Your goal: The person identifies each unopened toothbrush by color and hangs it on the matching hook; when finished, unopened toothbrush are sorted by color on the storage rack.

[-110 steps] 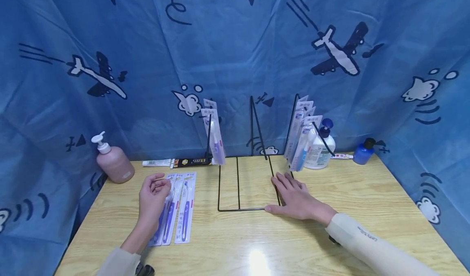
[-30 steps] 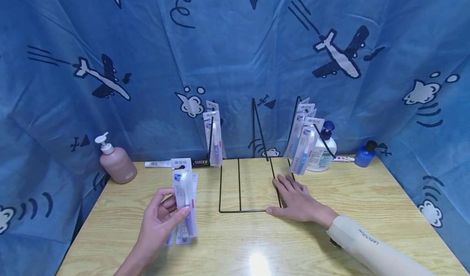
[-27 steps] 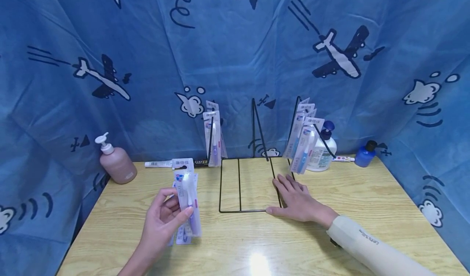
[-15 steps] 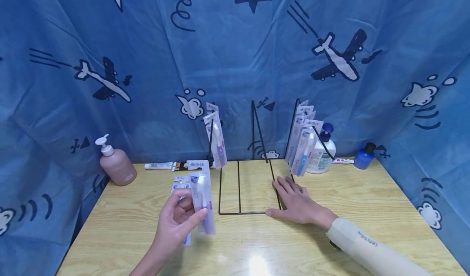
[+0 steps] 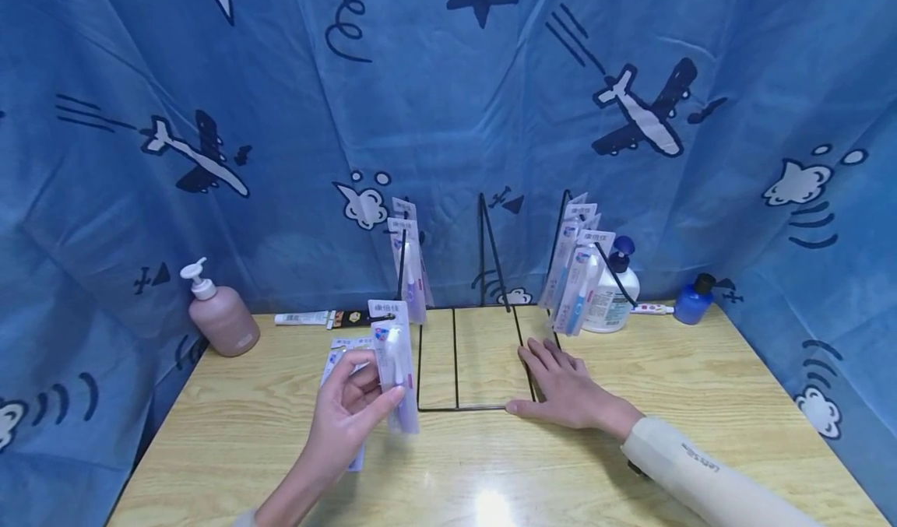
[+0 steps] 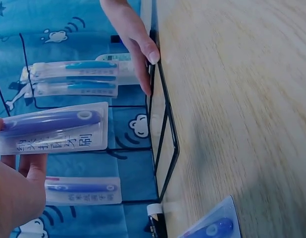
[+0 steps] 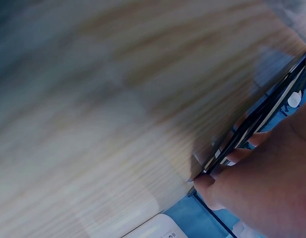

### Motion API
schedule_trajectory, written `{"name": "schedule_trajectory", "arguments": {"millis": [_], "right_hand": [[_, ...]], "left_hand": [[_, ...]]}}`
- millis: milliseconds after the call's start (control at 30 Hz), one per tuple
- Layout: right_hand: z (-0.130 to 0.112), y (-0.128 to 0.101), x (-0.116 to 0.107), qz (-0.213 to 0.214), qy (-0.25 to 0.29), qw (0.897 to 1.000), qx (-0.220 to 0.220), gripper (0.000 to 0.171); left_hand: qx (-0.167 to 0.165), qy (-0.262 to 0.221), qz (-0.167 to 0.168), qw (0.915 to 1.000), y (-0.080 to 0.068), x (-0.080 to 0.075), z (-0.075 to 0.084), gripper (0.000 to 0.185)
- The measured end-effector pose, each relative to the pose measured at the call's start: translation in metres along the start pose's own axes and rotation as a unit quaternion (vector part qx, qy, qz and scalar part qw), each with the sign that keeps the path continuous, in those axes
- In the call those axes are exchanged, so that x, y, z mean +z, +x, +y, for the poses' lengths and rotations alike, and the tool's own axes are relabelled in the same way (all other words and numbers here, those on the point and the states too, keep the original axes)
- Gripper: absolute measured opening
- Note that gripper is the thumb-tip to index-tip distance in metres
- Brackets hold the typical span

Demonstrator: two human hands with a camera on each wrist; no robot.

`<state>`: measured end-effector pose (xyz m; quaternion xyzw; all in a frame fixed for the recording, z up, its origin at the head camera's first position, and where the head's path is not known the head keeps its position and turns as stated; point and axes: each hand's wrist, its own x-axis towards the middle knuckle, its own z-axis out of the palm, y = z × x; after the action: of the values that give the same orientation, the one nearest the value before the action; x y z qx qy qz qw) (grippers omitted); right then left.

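Note:
My left hand pinches a packaged purple toothbrush between thumb and fingers and holds it upright just left of the black wire rack. The left wrist view shows this pack close up above the left hand. More toothbrush packs hang on the rack's left hook and several on its right hook. My right hand lies flat on the rack's front right corner, fingers straight, touching the wire. Two more packs lie on the table behind my left hand.
A pink pump bottle stands at the back left. Toothpaste tubes lie along the back edge. A white pump bottle and a small blue bottle stand at the back right. Blue printed cloth walls surround the wooden table.
My left hand picked one toothbrush pack off the table and has carried it up and to the right, towards the rack's left side. The right hand has stayed on the rack.

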<state>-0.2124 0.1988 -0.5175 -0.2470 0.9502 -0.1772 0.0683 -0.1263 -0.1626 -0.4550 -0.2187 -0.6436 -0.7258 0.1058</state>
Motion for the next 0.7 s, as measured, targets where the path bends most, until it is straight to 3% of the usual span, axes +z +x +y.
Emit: {"name": "schedule_trajectory", "arguments": {"millis": [167, 367, 700], "right_hand": [[0.0, 0.0, 0.0, 0.002, 0.0, 1.0, 0.0, 0.106], [0.0, -0.001, 0.001, 0.001, -0.005, 1.0, 0.001, 0.107], [0.001, 0.0, 0.002, 0.003, -0.006, 1.0, -0.001, 0.106]], "left_hand": [[0.011, 0.012, 0.003, 0.9999, 0.004, 0.002, -0.004, 0.039], [0.002, 0.029, 0.017, 0.9994, 0.012, 0.002, -0.013, 0.041], [-0.005, 0.054, 0.061, 0.9967, 0.051, 0.001, -0.03, 0.042]]}}
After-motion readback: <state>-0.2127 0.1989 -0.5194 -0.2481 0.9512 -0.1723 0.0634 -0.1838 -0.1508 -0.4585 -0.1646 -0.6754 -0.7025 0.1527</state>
